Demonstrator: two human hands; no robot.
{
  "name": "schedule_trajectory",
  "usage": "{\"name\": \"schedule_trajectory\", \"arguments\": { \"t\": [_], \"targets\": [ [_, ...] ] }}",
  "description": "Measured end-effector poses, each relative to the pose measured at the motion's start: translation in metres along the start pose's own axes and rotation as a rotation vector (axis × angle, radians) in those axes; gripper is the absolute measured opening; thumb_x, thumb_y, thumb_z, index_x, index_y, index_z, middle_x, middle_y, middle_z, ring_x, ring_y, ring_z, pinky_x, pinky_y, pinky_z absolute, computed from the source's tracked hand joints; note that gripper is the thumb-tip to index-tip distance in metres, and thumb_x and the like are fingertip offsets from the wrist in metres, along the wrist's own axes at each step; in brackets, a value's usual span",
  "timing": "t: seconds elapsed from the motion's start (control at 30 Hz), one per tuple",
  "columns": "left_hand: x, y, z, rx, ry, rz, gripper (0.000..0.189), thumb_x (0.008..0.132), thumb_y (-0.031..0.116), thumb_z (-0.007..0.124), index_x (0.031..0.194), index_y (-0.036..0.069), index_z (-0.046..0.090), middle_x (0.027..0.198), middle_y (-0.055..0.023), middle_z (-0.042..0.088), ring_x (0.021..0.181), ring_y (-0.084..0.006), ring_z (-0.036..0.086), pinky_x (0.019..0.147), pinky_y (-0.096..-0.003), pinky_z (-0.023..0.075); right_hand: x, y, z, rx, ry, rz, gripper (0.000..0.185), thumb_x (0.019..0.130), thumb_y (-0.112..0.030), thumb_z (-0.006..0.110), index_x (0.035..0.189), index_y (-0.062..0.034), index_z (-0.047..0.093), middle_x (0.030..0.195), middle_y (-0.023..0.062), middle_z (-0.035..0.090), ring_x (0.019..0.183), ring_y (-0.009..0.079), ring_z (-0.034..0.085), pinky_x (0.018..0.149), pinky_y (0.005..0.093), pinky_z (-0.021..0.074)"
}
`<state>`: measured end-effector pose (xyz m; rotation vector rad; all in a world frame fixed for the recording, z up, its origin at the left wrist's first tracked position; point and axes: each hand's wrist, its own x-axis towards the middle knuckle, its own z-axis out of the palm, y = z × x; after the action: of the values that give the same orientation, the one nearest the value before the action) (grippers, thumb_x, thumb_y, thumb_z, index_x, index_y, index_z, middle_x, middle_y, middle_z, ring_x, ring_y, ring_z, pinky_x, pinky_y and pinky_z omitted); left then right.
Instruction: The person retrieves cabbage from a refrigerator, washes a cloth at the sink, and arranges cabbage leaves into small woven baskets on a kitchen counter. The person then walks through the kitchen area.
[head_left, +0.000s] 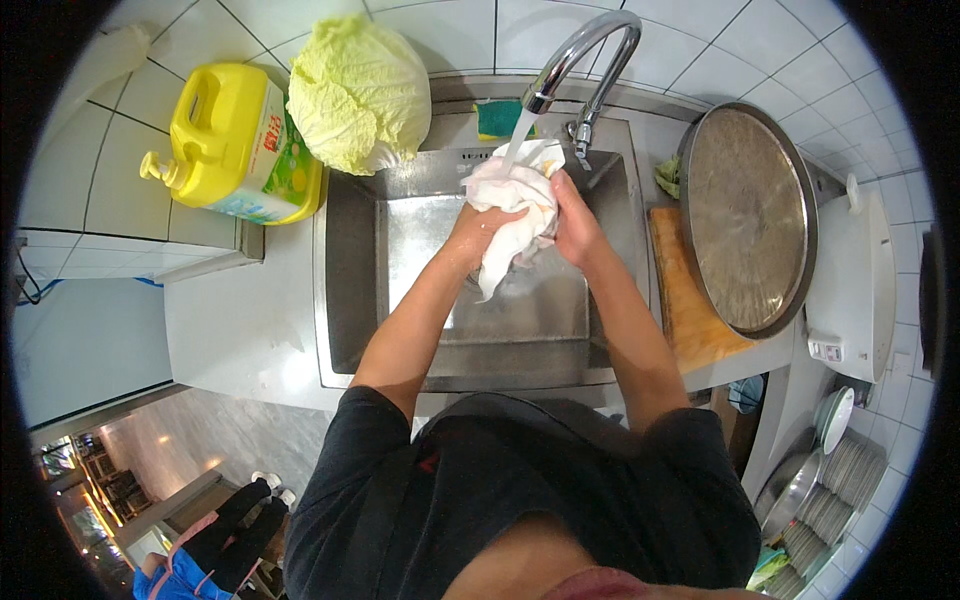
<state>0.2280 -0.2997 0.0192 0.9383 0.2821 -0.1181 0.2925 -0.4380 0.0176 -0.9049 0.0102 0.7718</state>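
Observation:
Over a stainless steel sink (517, 363), my left hand (480, 232) and my right hand (577, 221) grip a wet white cloth (517, 191) from both sides. The cloth is bunched between them, bears pinkish and yellowish stains, and one end hangs towards the basin. Water runs onto its top from a curved chrome faucet (592, 37). A green and yellow scouring sponge (499, 120) lies behind the sink, near the faucet's base. The left fingers are partly hidden by cloth.
Left of the sink stand a napa cabbage (360, 97) and a yellow detergent jug (225, 142). At right, a large round metal pan (750, 221) leans over a wooden cutting board (686, 300). Stacked plates (847, 472) are further right. Another person (202, 547) is at lower left.

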Motion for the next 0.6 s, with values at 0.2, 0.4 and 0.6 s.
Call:
{"name": "schedule_trajectory", "arguments": {
  "t": [0.2, 0.4, 0.6],
  "targets": [
    [0.007, -0.006, -0.007, 0.621, 0.222, 0.127, 0.060, 0.065, 0.022, 0.068, 0.116, 0.001, 0.046, 0.102, -0.0126, 0.058, 0.094, -0.0230, 0.057, 0.081, -0.0308, 0.0446, -0.009, 0.008, 0.023, -0.549, -0.071, -0.138, 0.063, 0.077, -0.022, 0.063, 0.129, -0.0057, 0.032, 0.119, 0.0089, 0.047, 0.107, 0.0160, 0.045, 0.091, 0.0298, 0.0360],
    [-0.021, 0.019, -0.001, 0.876, 0.050, 0.211, 0.067, 0.062, 0.026, 0.068, 0.118, -0.002, 0.043, 0.106, -0.0194, 0.054, 0.100, -0.0278, 0.054, 0.084, -0.0335, 0.0426, 0.008, 0.029, 0.026, -0.159, -0.003, 0.050, 0.042, 0.077, -0.024, 0.059, 0.111, -0.0013, 0.051, 0.099, 0.0090, 0.058, 0.088, 0.0168, 0.057, 0.076, 0.0290, 0.0459],
    [-0.030, 0.071, -0.030, 0.668, 0.106, -0.188, 0.050, 0.080, 0.034, 0.059, 0.115, 0.001, 0.047, 0.082, -0.0063, 0.059, 0.067, -0.0118, 0.056, 0.055, -0.0210, 0.0428, -0.002, 0.032, 0.032, 0.186, -0.032, 0.330, 0.047, 0.081, -0.041, 0.050, 0.109, -0.0032, 0.053, 0.098, 0.0119, 0.060, 0.082, 0.0214, 0.061, 0.072, 0.0309, 0.0501]
  ]
}}
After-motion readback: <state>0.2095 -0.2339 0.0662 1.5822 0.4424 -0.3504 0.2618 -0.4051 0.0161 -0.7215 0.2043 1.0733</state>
